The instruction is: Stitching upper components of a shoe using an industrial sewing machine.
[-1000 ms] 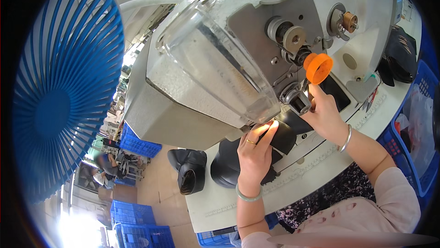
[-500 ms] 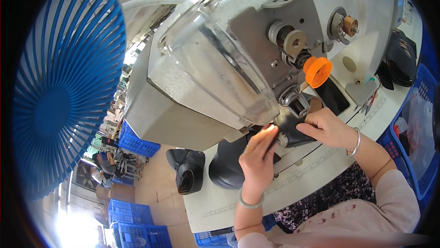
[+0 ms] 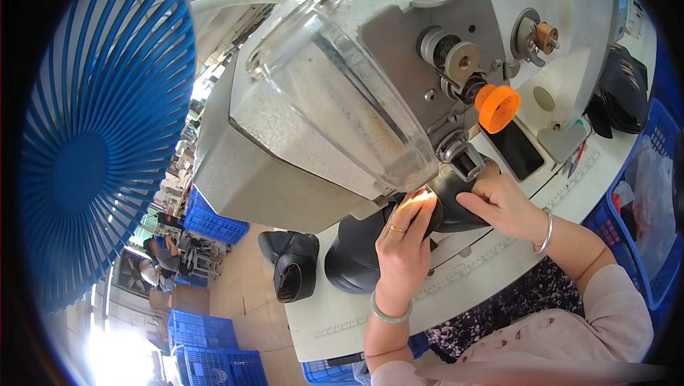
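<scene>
My left hand lies with its fingers stretched out and close together on black leather, the fingertips under the head of a grey-white sewing machine. The black leather piece reaches across to my right hand, whose thumb rests on top while its curled fingers grip the edge. A rounded black leather part bulges out to the left of my left hand; whether it joins the held piece cannot be told. The needle area is hidden by the machine's clear guard and my fingers.
An orange knob sticks out above my right hand. A black phone and red-handled scissors lie on the white table. Black leather pieces stand at its left edge. A blue fan fills the far left; a blue crate stands right.
My left hand has shifted slightly right, covering the round metal part seen beside its fingers before. The leather between my hands has moved, its near edge now more rounded. My right hand has lowered slightly.
</scene>
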Demonstrator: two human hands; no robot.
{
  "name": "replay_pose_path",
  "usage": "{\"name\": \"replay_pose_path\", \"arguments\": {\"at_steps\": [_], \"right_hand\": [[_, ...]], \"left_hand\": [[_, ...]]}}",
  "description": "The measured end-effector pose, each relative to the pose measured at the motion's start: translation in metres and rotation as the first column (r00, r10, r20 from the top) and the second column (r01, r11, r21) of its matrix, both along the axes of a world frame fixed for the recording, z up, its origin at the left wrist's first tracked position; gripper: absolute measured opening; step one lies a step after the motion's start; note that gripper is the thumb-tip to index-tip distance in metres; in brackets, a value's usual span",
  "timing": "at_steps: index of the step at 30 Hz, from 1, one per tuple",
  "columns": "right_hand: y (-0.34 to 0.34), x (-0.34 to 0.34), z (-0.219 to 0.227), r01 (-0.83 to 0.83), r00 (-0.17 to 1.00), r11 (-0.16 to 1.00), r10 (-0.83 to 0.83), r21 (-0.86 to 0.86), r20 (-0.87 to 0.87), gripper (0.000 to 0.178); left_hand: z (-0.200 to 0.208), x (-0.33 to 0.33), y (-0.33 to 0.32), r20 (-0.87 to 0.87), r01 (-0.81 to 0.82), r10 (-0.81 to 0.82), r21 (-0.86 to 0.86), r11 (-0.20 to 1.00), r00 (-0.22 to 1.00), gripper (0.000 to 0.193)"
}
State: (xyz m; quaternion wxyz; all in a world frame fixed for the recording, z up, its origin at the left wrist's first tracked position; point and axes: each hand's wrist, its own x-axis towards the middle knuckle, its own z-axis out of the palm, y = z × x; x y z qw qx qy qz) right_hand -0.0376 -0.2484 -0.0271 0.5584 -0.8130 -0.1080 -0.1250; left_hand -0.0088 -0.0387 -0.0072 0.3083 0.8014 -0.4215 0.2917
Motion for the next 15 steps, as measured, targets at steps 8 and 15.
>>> {"name": "replay_pose_path", "arguments": {"at_steps": [8, 15], "right_hand": [[0.005, -0.001, -0.001, -0.018, 0.999, 0.998, 0.015, 0.063, 0.038, 0.048], [0.007, 0.0, -0.002, 0.014, 1.0, 0.999, -0.014, 0.032, 0.015, 0.051]], "left_hand": [[0.0, -0.001, 0.002, 0.085, 0.0, -0.004, 0.046, 0.999, 0.996, 0.047], [0.003, 0.008, 0.011, -0.085, 0.131, -0.138, -0.087, 0.988, 0.987, 0.035]]}}
